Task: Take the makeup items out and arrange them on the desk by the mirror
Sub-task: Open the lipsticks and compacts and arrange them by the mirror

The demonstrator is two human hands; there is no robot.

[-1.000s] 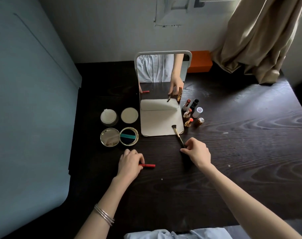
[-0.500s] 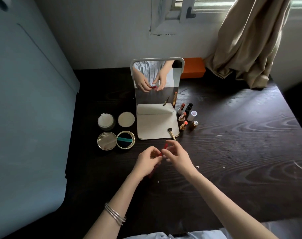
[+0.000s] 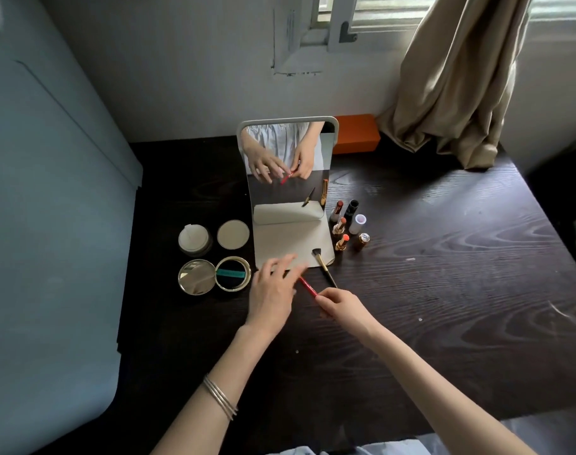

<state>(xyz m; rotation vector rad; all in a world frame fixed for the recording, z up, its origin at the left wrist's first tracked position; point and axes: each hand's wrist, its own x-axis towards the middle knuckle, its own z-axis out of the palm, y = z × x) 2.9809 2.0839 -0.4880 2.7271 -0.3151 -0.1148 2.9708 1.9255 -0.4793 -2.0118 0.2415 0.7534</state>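
On the dark wooden desk (image 3: 428, 290), near the front edge of the mirror's pale base (image 3: 291, 244), my right hand (image 3: 342, 308) pinches the near end of a slim red pencil (image 3: 308, 286) between thumb and fingertips, closed firmly around it. The pencil slants up and to the left, its far tip reaching toward my left hand (image 3: 272, 290). That hand hovers with its fingers spread apart and slightly blurred, gripping nothing, the fingertips over the near left corner of the base.

Just right of the pencil lies a makeup brush (image 3: 322, 266) with a black handle and gold ferrule, its dark bristles resting on the base. The standing mirror (image 3: 286, 162) at the far side reflects both hands and the red pencil. Right of the base stand several lipsticks (image 3: 341, 228), uncapped and upright, with a black tube (image 3: 351, 210), a white cap (image 3: 359, 223) and a small gold-topped piece (image 3: 364, 239) close beside them. Left of the base sit a white jar (image 3: 194, 239), a round cream lid (image 3: 233, 234), and nearer, an open gold compact (image 3: 214, 276) with its small mirror on the left and its dark pan on the right. Thin silver bangles (image 3: 220, 397) circle my left wrist. An orange box (image 3: 357, 133) rests behind the mirror, beside a beige curtain (image 3: 451, 77).
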